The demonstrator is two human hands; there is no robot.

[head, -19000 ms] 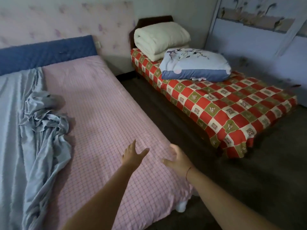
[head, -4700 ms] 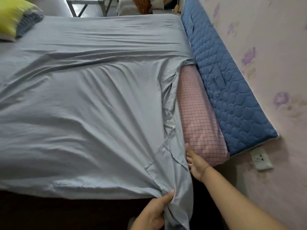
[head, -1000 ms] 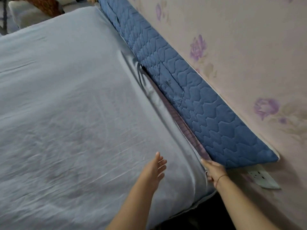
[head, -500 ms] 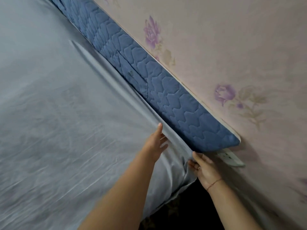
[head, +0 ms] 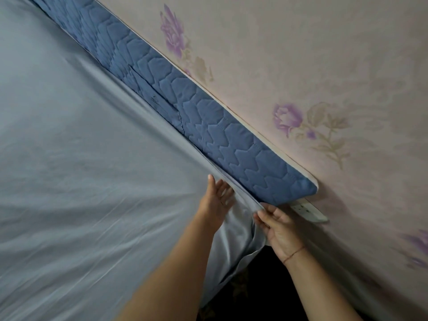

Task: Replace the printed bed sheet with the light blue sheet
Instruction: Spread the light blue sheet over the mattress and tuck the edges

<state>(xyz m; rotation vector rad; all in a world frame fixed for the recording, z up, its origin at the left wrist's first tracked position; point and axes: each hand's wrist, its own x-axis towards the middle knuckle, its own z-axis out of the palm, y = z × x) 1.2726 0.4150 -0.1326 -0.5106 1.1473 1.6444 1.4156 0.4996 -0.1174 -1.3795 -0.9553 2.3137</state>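
Working against a floral-papered wall [head: 312, 54], with a quilted blue pad [head: 208, 117] just beyond both hands. Pressing the flat, straight-fingered left hand [head: 215, 205] onto the smooth, faintly creased light blue sheet [head: 92, 158]; pinching its bunched corner edge in the right hand [head: 279, 230].

Most of light blue sheet [head: 92, 158] ran off left & btm edges; whatever lay under it was covered. Quilted pad [head: 208, 117] was blurred toward top-left & cut by top edge; small mark [head: 154, 101] on it too small to read. Wall socket [head: 308, 210] sat partly behind pad's corner, smeared. Right hand [head: 279, 230]: fingertips half buried in sheet fold it pinched. Forearms [head: 173, 262] cut off at btm. Gap [head: 254, 286] below bed corner too dark to tell.
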